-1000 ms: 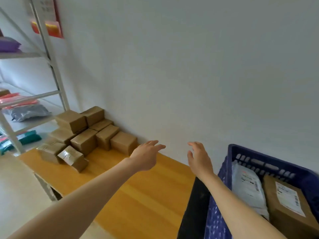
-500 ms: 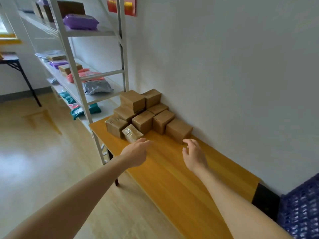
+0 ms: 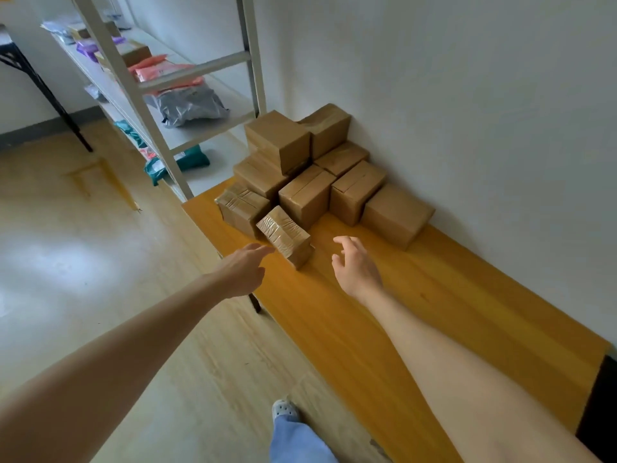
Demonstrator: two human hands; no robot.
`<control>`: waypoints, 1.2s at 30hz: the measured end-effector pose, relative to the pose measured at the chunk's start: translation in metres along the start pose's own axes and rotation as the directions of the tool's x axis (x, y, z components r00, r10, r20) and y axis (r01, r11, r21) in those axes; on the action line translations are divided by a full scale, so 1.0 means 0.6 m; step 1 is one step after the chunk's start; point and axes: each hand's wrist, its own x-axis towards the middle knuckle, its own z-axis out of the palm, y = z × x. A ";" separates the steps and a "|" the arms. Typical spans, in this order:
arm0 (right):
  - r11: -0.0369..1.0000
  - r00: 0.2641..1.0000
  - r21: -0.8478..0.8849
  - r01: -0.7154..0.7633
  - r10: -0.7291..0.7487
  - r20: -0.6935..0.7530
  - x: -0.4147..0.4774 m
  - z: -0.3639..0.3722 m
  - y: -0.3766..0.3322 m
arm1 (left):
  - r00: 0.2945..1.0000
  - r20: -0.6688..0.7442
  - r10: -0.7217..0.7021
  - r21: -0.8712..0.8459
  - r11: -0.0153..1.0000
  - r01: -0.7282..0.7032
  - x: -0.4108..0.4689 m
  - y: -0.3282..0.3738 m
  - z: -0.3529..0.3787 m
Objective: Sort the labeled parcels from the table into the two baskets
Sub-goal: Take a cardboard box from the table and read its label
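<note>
Flanking the taped parcel [image 3: 285, 237], spread fingers [image 3: 344, 241]

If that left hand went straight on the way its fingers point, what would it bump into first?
Most likely the small taped parcel at the front of the pile. The left hand points its open fingers at its near corner, though depth is unclear.

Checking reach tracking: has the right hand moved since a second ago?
Yes. The right hand moved along the table toward the small taped box: earlier well short of it, now just beside it, not touching.
</note>
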 end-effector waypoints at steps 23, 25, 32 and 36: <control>0.232 0.658 0.649 -0.725 0.513 0.551 0.132 0.145 -0.018 | 0.985 0.171 0.014 -0.096 0.995 0.002 0.260 -0.074 -0.006; 0.169 0.642 0.672 -0.721 0.528 0.556 0.135 0.149 -0.026 | 0.985 0.171 0.008 -0.090 0.996 0.007 0.274 -0.071 -0.012; -0.014 0.580 0.745 -0.667 0.618 0.531 0.145 0.162 -0.054 | 0.986 0.166 0.006 -0.045 0.999 0.002 0.303 -0.069 -0.017; -0.071 0.550 0.779 -0.623 0.668 0.501 0.142 0.174 -0.072 | 0.981 0.185 0.062 -0.074 0.996 -0.049 0.303 -0.074 -0.017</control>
